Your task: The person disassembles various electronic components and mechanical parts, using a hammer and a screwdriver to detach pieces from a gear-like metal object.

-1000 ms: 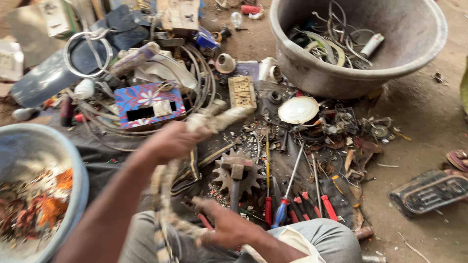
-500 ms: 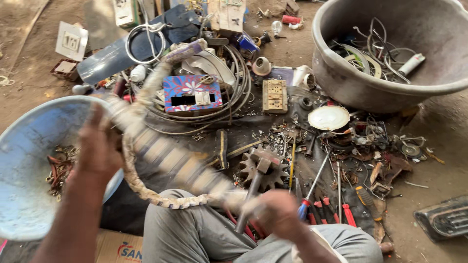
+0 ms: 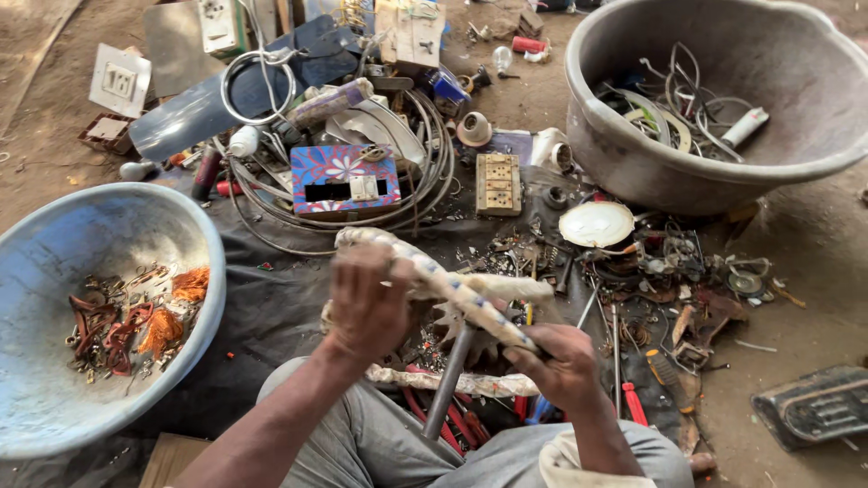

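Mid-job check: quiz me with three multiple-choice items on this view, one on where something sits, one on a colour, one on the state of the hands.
1. Where does the blue bowl holding copper scraps sit?
A. On the person's left
B. Inside the grey tub
C. Behind the switch plate

2. What colour is the round lid lying below the grey tub?
A. Red
B. White
C. Black

3. How is the cloth-wrapped cable held?
A. Left hand only
B. By neither hand
C. By both hands

Answers: 1 A, it fills the left edge; 2 B, it is plainly white; 3 C, left hand and right hand both grip it.
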